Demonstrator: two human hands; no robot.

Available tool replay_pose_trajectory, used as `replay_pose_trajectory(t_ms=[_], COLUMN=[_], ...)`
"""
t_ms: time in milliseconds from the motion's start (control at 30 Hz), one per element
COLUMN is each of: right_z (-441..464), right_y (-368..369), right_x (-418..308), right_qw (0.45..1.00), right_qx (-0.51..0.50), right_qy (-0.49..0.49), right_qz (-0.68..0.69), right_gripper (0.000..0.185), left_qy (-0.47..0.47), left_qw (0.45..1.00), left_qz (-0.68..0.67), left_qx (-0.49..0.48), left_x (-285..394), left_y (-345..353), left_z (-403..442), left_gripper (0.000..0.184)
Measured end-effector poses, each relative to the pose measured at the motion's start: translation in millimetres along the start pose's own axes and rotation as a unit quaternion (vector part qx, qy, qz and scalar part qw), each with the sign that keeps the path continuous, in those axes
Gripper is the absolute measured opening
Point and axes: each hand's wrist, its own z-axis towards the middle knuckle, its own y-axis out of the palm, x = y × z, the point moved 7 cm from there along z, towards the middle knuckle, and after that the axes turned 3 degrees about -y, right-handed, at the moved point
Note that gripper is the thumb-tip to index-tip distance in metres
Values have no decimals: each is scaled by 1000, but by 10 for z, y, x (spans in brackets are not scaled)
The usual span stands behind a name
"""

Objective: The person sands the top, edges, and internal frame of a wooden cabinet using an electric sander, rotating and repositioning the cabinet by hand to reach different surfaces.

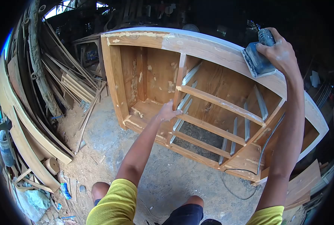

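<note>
A wooden cabinet frame (pixel 144 39) stands in front of me, with filler patches on its panels and cross rails in its middle bay. My right hand (pixel 281 50) is wrapped round the top of a dusty blue electric sander (pixel 260 60), whose pad rests on the cabinet's top front rail at the right. Pale sanding dust lies along that rail. With my left hand (pixel 168 112) I grip an upright divider (pixel 177 98) near the middle, beside the end of a cross rail. My left fingertips are partly hidden behind the wood.
A dark power cord (pixel 260 159) hangs down the cabinet's right side and loops on the concrete floor (pixel 155 187). Long boards (pixel 28 112) and a tree-like post (pixel 39 63) lean at the left. Wood scraps, a blue can (pixel 65 191) and a plastic bag (pixel 35 199) lie lower left.
</note>
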Motion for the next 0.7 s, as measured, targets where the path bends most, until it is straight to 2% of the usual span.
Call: replay_pose_trajectory(t_ms=[100, 167, 233, 300, 367, 433, 467, 500, 567, 633, 700], right_z=[283, 441, 591, 742, 840, 919, 953, 1035, 1044, 1112, 1277], right_y=[236, 418, 568, 737, 890, 1006, 1077, 1177, 1278, 1358, 1498], right_x=[-517, -863, -1217, -1543, -1890, -2237, -2418, -2511, -2901, -3309, -3566], right_qw=[1000, 997, 997, 995, 995, 996, 995, 996, 995, 994, 996], right_qx=[-19, -42, -28, -78, -84, -55, -57, -14, -24, -67, -42], right_qy=[-15, -30, -39, -28, -34, -58, -63, -85, -84, -73, -72], right_qz=[8, 55, 55, 60, 45, 42, 44, 37, 38, 43, 40], right_gripper=[92, 97, 99, 101, 104, 107, 112, 94, 95, 95, 93], left_qy=[66, 123, 150, 111, 80, 28, 31, 10, -2, -4, 15], left_qw=[994, 978, 922, 861, 822, 808, 814, 829, 850, 881, 866], left_qz=[-85, 7, 18, 55, 105, 152, 141, 143, 135, 56, 73], left_qx=[9, 166, 356, 494, 555, 568, 562, 540, 509, 469, 494], left_x=[-228, -283, -454, -697, -1010, -1273, -1451, -1644, -1830, -2029, -2105], left_y=[-131, -745, -1500, -2209, -2842, -3340, -3554, -3746, -3888, -3915, -3906], left_z=[-107, -328, -493, -513, -311, -71, 62, 229, 517, 649, 660], left_gripper=[71, 76, 82, 97, 116, 127, 127, 126, 124, 117, 111])
